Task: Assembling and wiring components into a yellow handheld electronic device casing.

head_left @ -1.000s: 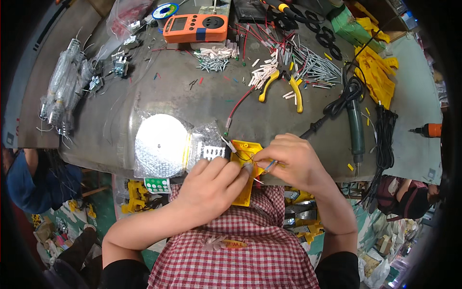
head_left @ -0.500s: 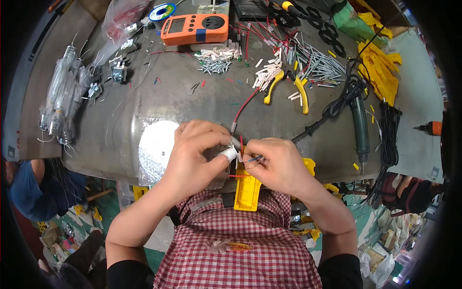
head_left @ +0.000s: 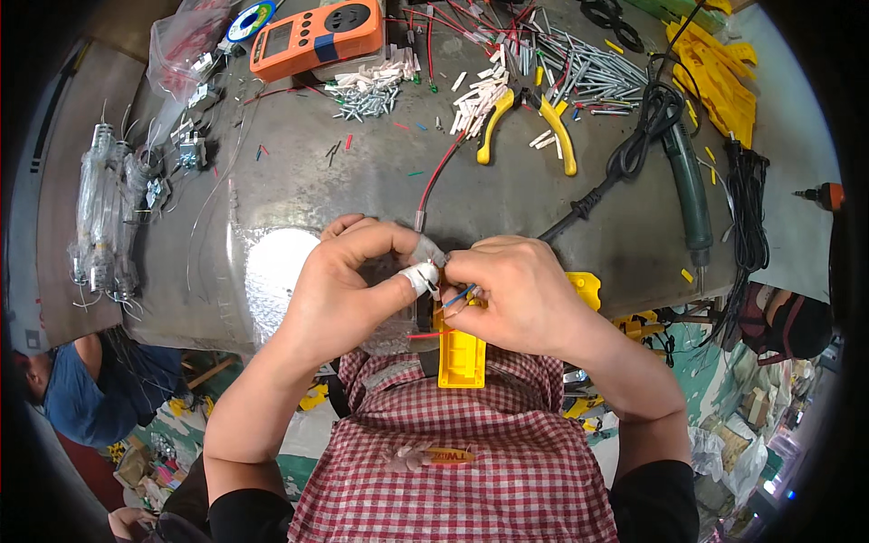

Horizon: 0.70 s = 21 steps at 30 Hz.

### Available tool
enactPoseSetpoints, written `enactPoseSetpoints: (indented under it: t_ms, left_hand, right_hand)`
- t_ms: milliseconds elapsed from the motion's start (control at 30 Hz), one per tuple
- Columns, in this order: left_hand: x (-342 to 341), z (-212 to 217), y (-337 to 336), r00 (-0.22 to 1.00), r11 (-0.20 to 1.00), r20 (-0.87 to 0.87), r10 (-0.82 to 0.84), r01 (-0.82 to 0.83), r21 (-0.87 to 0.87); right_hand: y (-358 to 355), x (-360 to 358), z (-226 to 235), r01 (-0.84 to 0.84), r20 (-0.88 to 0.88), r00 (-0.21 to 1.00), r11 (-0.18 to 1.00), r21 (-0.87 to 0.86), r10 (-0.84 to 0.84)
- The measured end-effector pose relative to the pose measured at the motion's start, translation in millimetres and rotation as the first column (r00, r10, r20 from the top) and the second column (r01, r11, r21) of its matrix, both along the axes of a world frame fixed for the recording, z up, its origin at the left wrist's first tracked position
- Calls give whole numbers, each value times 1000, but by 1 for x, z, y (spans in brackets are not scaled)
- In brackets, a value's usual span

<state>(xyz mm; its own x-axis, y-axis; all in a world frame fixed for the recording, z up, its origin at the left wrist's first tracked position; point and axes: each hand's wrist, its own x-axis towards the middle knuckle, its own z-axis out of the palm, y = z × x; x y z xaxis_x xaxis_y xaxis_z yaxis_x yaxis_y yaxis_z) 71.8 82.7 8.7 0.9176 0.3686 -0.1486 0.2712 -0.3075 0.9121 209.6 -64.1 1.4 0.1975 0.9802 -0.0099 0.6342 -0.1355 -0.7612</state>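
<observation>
My left hand [head_left: 348,285], with white wrapping on its thumb and a greyish covering on a fingertip, is closed in a pinch at the table's near edge. What it pinches is mostly hidden behind the fingers. Touching its fingertips, my right hand [head_left: 520,294] pinches thin wires, among them a blue wire [head_left: 460,296]. A yellow plastic housing [head_left: 463,362], open side up, lies below the hands against the checked apron. A red wire [head_left: 425,337] crosses near its upper end. From above, a red-and-black cable [head_left: 437,176] runs down to the hands.
Yellow-handled pliers [head_left: 557,136] lie beyond the hands, near white sleeves and metal rods [head_left: 597,77]. An orange meter [head_left: 317,41] stands far left. On the right is a green soldering iron [head_left: 685,195] with its black cord. Plastic-wrapped parts [head_left: 109,208] lie left. A person [head_left: 113,385] sits lower left.
My right hand's fingers have moved in against the left fingertips, and the blue wire is tilted more upward. The whole view has shifted, so the tabletop things sit higher in the picture.
</observation>
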Motion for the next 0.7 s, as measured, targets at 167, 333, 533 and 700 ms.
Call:
enactPoseSetpoints:
  t_ms: [167,333,533,700]
  left_hand:
    - [0,7,4,996,936,-91,-8,-25,-350]
    - [9,20,-1,977,991,-188,-98,78,-110]
    - [-4,1,-22,984,880,178,-18,-69,471]
    - [-8,-3,-29,981,938,127,149,-180,297]
  right_hand:
    - [-4,7,9,47,-94,995,995,85,-39]
    - [-2,20,18,-172,249,961,967,188,122]
    - [-3,22,10,162,-483,859,985,-59,-170]
    - [-1,23,4,191,-486,844,974,-120,-225]
